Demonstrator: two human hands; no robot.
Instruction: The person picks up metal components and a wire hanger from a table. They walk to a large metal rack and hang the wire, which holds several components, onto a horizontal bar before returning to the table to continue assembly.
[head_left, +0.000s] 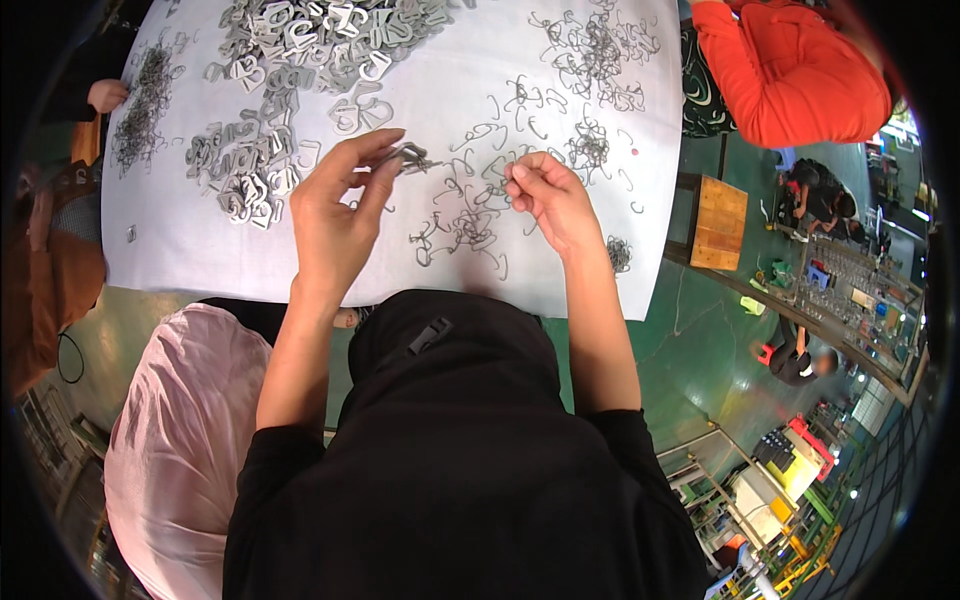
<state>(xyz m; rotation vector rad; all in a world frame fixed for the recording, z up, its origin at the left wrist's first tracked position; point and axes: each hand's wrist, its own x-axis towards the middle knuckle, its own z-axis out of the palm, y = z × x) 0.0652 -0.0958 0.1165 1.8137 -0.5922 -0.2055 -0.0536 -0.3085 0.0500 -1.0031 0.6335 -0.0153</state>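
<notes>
My left hand (335,215) is closed over the white-covered table (390,275), with grey metal hook pieces (413,157) pinched between thumb and fingers. How many it holds, I cannot tell. To the right, my right hand (555,200) pinches thumb against forefinger at what looks like a thin bent wire, mostly hidden by the fingertips. Between and below the hands lie loose bent wire pieces (470,230). A heap of flat grey metal hooks (300,45) covers the far left, and a smaller group of the hooks (250,195) lies beside my left hand.
More bent wires (600,50) are scattered at the far right, and a dark wire pile (145,110) lies at the left edge. A person in an orange-red top (790,75) sits at the right. Another person's hand (107,96) rests at the left edge. A wooden stool (718,222) stands right.
</notes>
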